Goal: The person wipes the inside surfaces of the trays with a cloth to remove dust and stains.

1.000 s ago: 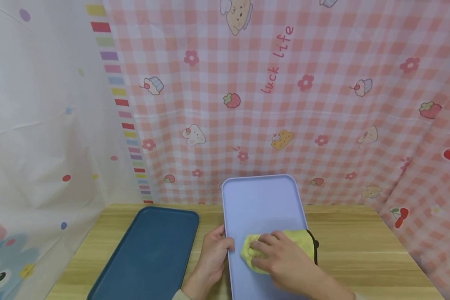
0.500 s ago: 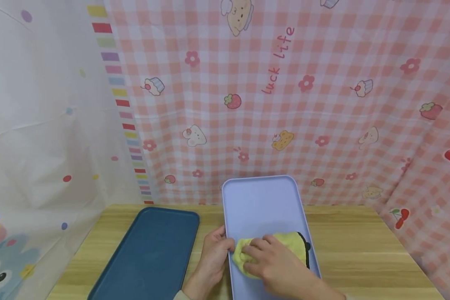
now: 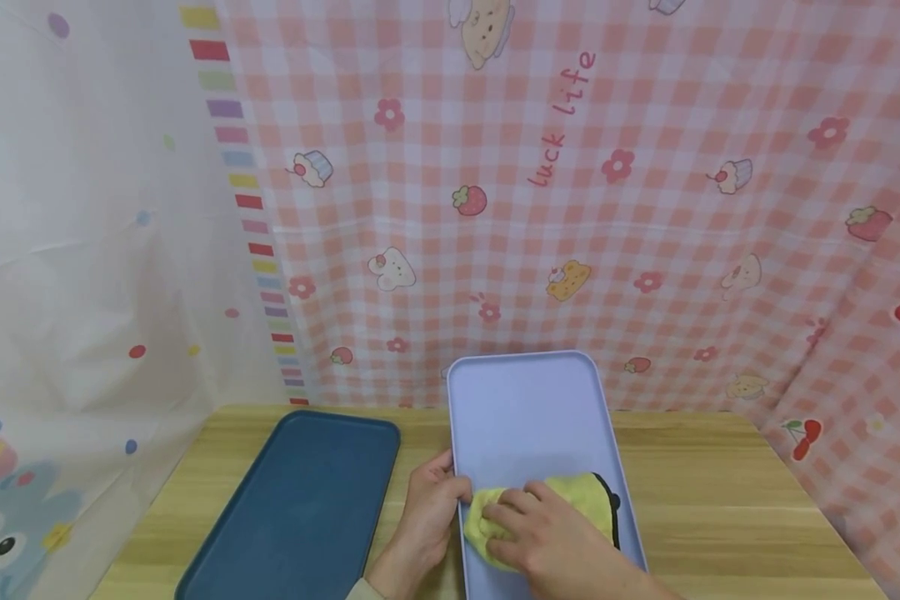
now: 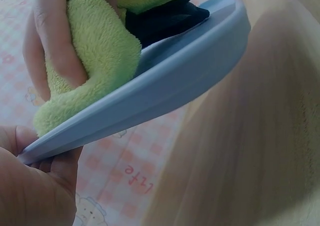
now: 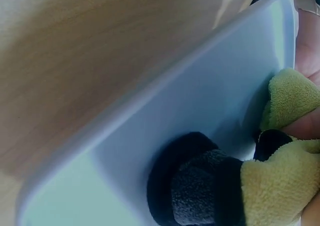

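Note:
A lavender tray [image 3: 528, 408] is tilted up off the table, its far end raised. My left hand [image 3: 429, 510] grips its left rim, thumb on the top side and fingers underneath, as the left wrist view shows. On the tray's inner face lies a bunched yellow plush cloth [image 3: 583, 500] with black edging. My right hand [image 3: 547, 533] holds the cloth against the tray, fingers bent into its folds. In the right wrist view a dark grey underside [image 5: 195, 186] of the cloth shows folded over. Part of the tray's near end is beyond the head view.
A dark blue tray [image 3: 300, 500] lies flat on the wooden table [image 3: 727, 508], left of my left hand. Behind the table hangs a pink checked curtain [image 3: 420, 333], and a white printed sheet [image 3: 105, 275] covers the left side.
My right hand has slid the cloth left and toward the tray's near end, up close to the left thumb. The left hand keeps its grip on the rim.

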Tool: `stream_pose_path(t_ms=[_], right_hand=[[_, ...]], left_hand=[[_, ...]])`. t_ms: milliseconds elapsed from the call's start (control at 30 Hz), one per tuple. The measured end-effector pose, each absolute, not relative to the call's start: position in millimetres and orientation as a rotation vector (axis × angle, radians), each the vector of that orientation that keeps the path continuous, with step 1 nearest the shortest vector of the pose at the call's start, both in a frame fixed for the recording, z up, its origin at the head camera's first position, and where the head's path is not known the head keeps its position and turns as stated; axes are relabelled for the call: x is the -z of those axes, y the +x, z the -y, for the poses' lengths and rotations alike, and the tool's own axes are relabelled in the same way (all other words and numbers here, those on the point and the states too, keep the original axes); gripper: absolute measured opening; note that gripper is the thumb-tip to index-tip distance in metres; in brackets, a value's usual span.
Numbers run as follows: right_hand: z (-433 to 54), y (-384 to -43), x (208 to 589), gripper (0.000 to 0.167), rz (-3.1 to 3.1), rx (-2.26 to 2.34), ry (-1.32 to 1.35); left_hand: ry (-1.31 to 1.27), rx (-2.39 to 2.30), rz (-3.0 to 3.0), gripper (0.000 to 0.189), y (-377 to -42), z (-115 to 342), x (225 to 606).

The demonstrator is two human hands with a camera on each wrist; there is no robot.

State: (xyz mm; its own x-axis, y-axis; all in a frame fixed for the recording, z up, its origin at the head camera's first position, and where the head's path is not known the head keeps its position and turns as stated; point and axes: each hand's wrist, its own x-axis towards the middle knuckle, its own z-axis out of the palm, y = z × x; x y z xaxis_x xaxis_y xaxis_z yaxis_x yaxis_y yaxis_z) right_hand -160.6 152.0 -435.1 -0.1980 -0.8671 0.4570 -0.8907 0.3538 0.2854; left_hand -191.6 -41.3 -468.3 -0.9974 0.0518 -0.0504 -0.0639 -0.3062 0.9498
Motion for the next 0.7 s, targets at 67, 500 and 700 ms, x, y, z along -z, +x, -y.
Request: stream_pose_path(t_ms=[67, 500, 700], right_hand=[[-154.2, -159.7, 435.7, 0.025, 2.069, -0.041, 1.523], [-184.3, -161.5, 445.3, 0.02, 2.023, -0.019, 1.499], [-199.6, -163.3, 444.7, 0.035, 2.048, -0.034, 1.477]], left_hand=[[-0.013, -2.484, -1.799, 0.073, -191.9, 40.8, 468.3], [-0.037, -2.491, -1.789, 0.072, -191.0, 40.5, 467.8], [-0.046, -2.479, -1.802, 0.072, -191.1, 41.4, 467.5]])
